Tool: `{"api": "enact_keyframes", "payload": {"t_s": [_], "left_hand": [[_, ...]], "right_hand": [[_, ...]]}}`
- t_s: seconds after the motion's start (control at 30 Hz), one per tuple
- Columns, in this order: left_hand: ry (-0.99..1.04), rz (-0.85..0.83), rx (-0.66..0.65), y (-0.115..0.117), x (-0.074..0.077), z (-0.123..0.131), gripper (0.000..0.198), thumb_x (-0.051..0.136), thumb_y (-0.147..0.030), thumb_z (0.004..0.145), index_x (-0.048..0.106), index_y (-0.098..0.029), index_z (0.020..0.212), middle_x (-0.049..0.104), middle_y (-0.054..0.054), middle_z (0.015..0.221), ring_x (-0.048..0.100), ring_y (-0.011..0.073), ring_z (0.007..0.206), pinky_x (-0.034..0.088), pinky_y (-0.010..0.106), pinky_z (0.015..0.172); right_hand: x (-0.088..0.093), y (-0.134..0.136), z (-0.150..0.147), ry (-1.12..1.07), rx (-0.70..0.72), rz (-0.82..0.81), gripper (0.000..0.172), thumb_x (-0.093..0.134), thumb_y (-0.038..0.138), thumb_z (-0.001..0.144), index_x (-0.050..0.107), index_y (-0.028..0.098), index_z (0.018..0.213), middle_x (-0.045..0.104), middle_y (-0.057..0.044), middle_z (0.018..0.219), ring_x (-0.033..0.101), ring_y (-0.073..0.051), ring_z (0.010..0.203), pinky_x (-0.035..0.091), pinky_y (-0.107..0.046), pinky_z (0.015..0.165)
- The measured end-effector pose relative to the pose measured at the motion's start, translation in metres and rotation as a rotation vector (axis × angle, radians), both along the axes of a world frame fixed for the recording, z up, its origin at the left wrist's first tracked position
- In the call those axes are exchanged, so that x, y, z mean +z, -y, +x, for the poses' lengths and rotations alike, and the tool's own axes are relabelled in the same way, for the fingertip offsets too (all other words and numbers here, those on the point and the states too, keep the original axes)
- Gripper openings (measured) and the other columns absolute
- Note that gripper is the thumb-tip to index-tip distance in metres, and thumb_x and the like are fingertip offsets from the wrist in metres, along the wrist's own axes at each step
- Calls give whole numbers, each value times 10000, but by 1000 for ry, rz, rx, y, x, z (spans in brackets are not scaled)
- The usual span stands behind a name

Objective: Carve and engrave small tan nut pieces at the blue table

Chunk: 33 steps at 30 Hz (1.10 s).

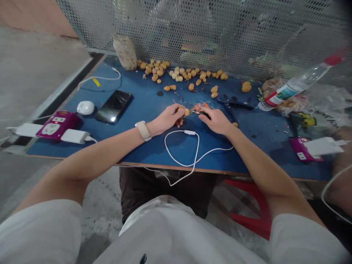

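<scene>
A small tan fruit [187,112] is pinched between the thumb and fingertips of the left hand [167,119], just above a blue table [176,161]. A short dark tool [204,115] is gripped in the curled fingers of the right hand [217,121], with its tip held close to the fruit; whether the two are touching cannot be told. The hands are almost touching, and orange scraps [200,106] are seen directly beyond the tool.

Further beyond the hands, loose tan fruits [178,78] are scattered across the table, with a pale sack [125,52] standing at their left end against a perforated metal screen [220,33]. A white cable [197,150] is looped on the table just nearer than the hands. To the left of the left hand, a black phone [114,106], a white round case [85,107] and a magenta power strip [58,124] are laid out. To the right of the right hand, a plastic bottle [299,82] is lying on its side with its red cap pointed away, near a second magenta power strip [301,149]. A pale watch [143,131] is worn on the left wrist.
</scene>
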<state>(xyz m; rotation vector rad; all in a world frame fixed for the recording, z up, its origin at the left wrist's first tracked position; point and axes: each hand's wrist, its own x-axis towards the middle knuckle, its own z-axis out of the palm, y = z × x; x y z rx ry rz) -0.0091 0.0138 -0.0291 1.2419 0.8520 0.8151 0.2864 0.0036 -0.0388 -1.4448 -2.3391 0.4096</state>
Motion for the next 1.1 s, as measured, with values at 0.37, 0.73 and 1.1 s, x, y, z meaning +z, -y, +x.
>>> {"api": "enact_keyframes", "payload": {"t_s": [0.37, 0.73, 1.1], "left_hand": [[-9, 9, 6, -1, -1, 1, 239, 636, -148, 1349, 703, -172, 1120, 744, -27, 919, 696, 58, 647, 558, 217, 630], [-25, 8, 6, -4, -3, 1, 280, 686, -230, 1353, 695, -187, 1076, 718, -22, 865, 682, 74, 663, 555, 225, 655], [-21, -20, 8, -2, 1, 0, 338, 667, -249, 1365, 679, -190, 1032, 709, -23, 828, 675, 74, 666, 553, 228, 675]], "right_hand": [[0, 1, -1, -10, -1, 2, 1222, 198, 1230, 1071, 867, 246, 1350, 917, -186, 1092, 839, -435, 990, 564, -503, 922], [-3, -1, 3, -24, 0, 1, 1159, 243, 1209, 1094, 871, 271, 1357, 915, -171, 1100, 852, -446, 1044, 587, -517, 942], [-3, -1, 4, -26, 4, -10, 1150, 264, 1195, 1108, 871, 264, 1401, 921, -186, 1139, 860, -465, 1071, 606, -548, 970]]}}
